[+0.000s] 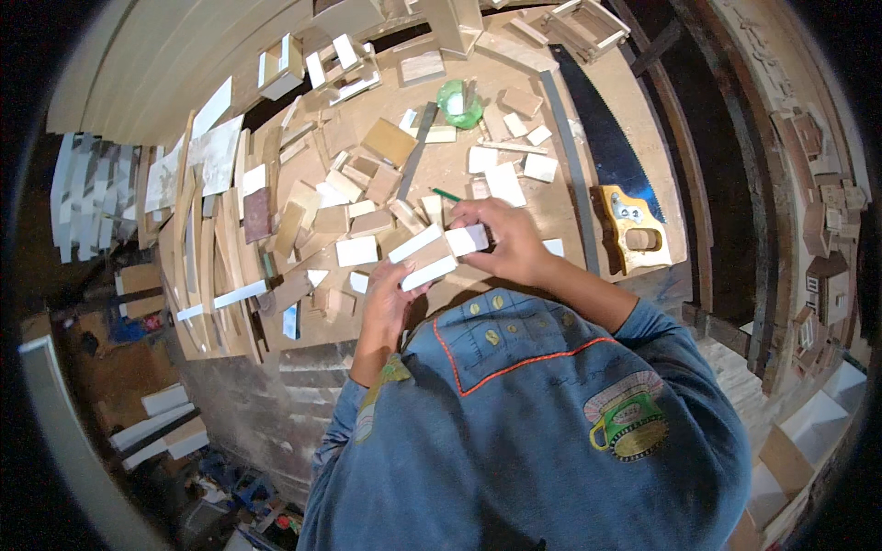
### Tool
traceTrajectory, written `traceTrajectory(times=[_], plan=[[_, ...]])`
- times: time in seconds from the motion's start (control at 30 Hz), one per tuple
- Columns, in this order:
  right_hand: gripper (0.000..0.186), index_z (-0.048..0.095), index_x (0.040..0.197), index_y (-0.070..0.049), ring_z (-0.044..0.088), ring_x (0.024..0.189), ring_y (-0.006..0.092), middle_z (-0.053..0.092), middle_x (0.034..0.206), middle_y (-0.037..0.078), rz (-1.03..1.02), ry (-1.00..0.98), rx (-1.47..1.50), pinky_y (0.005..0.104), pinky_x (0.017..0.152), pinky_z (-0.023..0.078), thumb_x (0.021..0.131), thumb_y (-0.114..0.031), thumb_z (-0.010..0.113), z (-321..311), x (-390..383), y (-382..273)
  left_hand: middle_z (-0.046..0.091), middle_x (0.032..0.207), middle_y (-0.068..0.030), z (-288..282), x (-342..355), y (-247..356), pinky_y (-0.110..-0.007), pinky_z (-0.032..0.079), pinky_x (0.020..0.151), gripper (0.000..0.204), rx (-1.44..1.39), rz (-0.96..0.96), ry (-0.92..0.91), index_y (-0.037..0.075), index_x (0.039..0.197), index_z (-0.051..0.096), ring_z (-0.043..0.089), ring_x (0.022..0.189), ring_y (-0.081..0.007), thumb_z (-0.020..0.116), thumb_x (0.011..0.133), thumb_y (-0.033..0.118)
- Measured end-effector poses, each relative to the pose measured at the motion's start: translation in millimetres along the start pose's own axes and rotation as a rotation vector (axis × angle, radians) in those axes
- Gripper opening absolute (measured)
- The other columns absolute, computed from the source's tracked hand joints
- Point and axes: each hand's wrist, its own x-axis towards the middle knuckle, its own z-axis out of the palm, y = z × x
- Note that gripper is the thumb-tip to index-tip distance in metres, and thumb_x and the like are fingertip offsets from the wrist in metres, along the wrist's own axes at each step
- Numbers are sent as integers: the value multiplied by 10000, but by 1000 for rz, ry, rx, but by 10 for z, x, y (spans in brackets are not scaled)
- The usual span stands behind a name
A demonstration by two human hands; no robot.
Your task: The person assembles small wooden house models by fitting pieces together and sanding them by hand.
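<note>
In the middle of the view, both hands are on small wooden pieces. My left hand (393, 292) grips the lower-left end of a short wooden piece with two white-edged sides and a brown middle (418, 254). My right hand (501, 237) has its fingers closed round a small pale block (466, 240) at the right end of that piece; whether the two are joined I cannot tell. A green pencil (446, 194) lies just beyond my right fingertips. Many wood offcuts (357, 252) lie around both hands on a board worktop (648, 110).
A handsaw (627, 234) and a dark metal strip (571, 156) lie at the right. A green bowl (459, 104) sits at the back, near small wooden frames (276, 69). Long slats (211, 248) are piled left. A shelf (797, 184) with small wooden models runs along the far right.
</note>
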Motion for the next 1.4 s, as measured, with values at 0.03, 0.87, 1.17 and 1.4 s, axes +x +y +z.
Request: traceTrajectory(times=[0.03,0.87,1.17,1.4], plan=[[565,599,1151,-46,653,911,258,664,1008,92,21,-13,-28,371,844,502,619,-57,787,15,-30,39,660,1008,-128,-56,-2,-38,-286,538,675,366,31,-15,23,-30,1178,555,655,857,-183,617,877,169],[461,641,1146,-18,606,802,90,641,895,6,693,-415,170,256,733,510,735,-94,836,-161,292,193,636,1089,-84,-1453,-343,23,-279,529,711,349,-417,367,560,15,1169,529,641,929,-181,646,885,181],[432,638,1117,7,642,826,162,683,945,113,408,-699,-301,305,742,517,759,-168,805,477,628,-20,652,1027,-65,-1529,-508,-259,-233,523,629,345,-407,351,685,29,1177,545,652,816,-158,653,875,157],[378,668,989,-38,610,719,231,660,846,111,291,-467,-531,324,691,494,669,-173,818,149,867,-111,682,1015,-79,-1455,-437,-369,-231,539,619,312,-291,304,676,-1,1127,603,667,828,-135,682,866,149]])
